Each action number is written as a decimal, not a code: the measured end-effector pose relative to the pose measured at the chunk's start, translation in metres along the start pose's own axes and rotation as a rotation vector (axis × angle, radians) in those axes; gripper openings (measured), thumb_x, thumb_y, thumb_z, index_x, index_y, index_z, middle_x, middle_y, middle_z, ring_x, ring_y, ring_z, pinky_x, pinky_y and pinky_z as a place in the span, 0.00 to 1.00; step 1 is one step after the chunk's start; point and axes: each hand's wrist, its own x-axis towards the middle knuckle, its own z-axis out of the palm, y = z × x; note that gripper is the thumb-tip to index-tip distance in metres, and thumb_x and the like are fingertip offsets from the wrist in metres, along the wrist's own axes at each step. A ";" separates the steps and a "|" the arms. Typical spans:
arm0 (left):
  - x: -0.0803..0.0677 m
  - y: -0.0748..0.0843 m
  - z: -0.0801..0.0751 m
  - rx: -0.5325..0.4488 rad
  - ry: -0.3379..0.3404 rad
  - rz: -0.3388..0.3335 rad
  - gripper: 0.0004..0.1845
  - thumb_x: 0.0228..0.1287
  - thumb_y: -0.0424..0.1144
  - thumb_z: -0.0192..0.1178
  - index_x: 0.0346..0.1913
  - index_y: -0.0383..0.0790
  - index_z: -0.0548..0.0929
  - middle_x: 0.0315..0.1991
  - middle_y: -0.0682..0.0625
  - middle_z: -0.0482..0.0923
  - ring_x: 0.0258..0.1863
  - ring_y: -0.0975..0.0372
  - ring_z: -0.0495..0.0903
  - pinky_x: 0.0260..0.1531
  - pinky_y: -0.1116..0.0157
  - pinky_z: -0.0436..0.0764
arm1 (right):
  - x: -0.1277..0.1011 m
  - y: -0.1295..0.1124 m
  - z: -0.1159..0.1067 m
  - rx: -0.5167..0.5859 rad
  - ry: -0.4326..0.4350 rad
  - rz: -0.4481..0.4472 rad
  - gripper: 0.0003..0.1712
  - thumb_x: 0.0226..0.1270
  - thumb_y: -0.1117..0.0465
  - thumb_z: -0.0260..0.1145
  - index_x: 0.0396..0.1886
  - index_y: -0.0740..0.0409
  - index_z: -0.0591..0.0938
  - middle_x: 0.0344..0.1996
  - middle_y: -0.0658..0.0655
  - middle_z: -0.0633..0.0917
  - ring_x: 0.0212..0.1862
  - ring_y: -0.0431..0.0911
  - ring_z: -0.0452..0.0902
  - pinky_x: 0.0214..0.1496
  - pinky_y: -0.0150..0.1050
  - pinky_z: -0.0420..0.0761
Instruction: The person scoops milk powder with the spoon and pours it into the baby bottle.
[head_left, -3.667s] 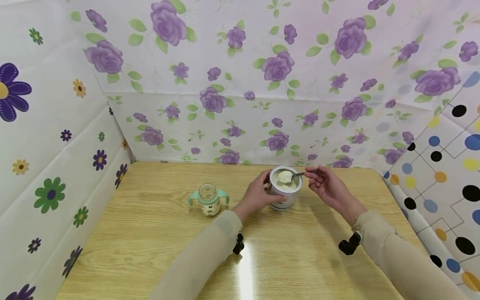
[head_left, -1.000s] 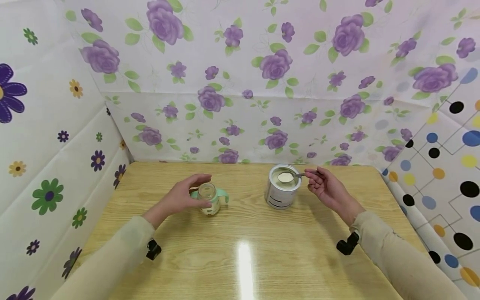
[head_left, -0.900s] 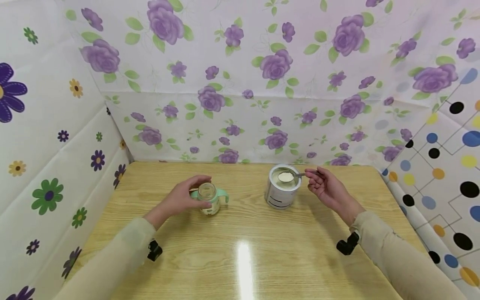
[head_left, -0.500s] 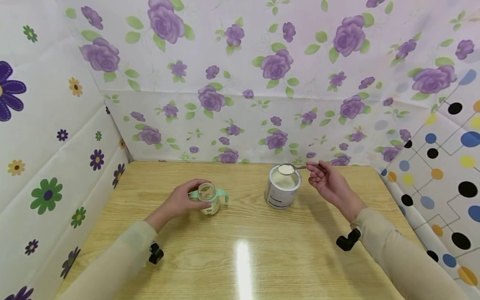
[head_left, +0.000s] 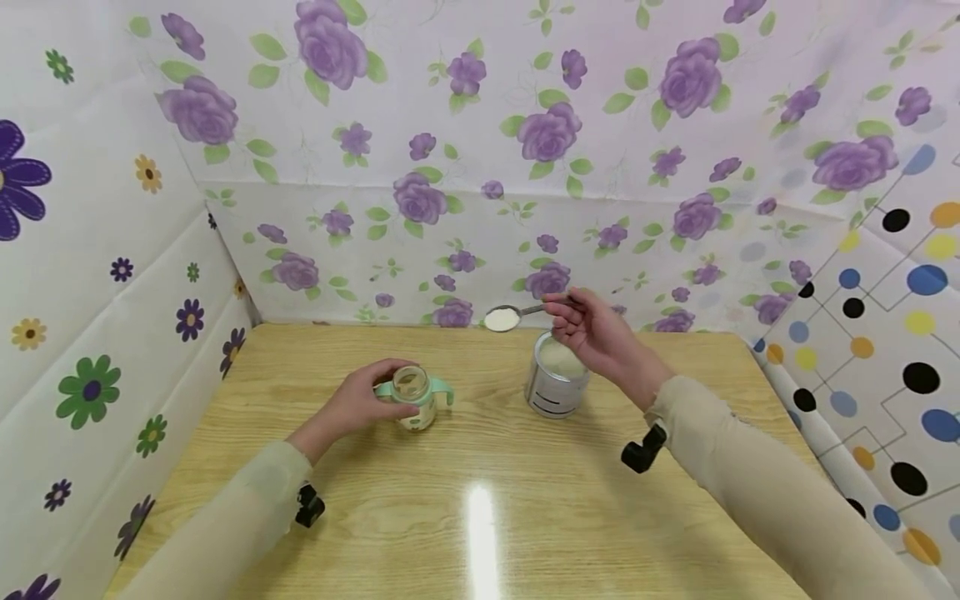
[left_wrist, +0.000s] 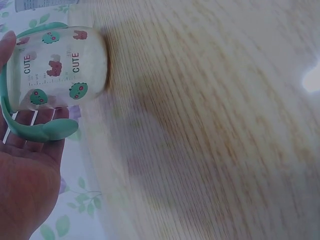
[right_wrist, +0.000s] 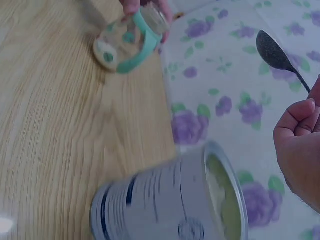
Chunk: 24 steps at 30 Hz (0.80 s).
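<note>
On the wooden table point(head_left: 525, 517), we're gripping the small clear baby bottle with mint-green handles point(head_left: 415, 398) in our left hand point(head_left: 358, 406), while our right hand point(head_left: 600, 335) fingers are pinching a metal spoon of white powder point(head_left: 504, 318), hovering between the bottle and the open silver powder tin point(head_left: 553, 385).

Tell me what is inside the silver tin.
The tin holds pale powder, its surface visible through the open top. The right hand covers part of the rim, and how deep the powder goes is hidden.

A wooden table point(head_left: 525, 500) carries a bright glare, probably an overhead lamp; behind the table hang purple-rose sheets point(head_left: 525, 167).
</note>
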 end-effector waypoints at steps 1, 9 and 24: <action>0.000 0.000 0.000 0.003 -0.001 0.002 0.37 0.63 0.47 0.80 0.73 0.47 0.78 0.64 0.45 0.82 0.65 0.47 0.80 0.62 0.45 0.81 | 0.004 0.004 0.007 -0.007 -0.007 0.006 0.28 0.92 0.54 0.46 0.46 0.65 0.89 0.35 0.57 0.93 0.32 0.42 0.85 0.40 0.35 0.83; 0.001 -0.003 -0.002 0.011 0.001 0.006 0.37 0.62 0.47 0.81 0.73 0.48 0.79 0.64 0.46 0.83 0.67 0.47 0.79 0.65 0.44 0.79 | 0.030 0.041 0.050 -0.065 -0.035 0.053 0.29 0.93 0.54 0.46 0.43 0.63 0.89 0.32 0.54 0.92 0.30 0.40 0.83 0.39 0.34 0.81; 0.003 -0.006 -0.004 -0.003 0.000 -0.017 0.40 0.60 0.47 0.82 0.73 0.43 0.78 0.63 0.45 0.83 0.64 0.48 0.81 0.63 0.45 0.81 | 0.051 0.096 0.048 -0.114 -0.065 0.114 0.28 0.93 0.53 0.45 0.45 0.61 0.88 0.33 0.53 0.92 0.32 0.38 0.85 0.40 0.32 0.81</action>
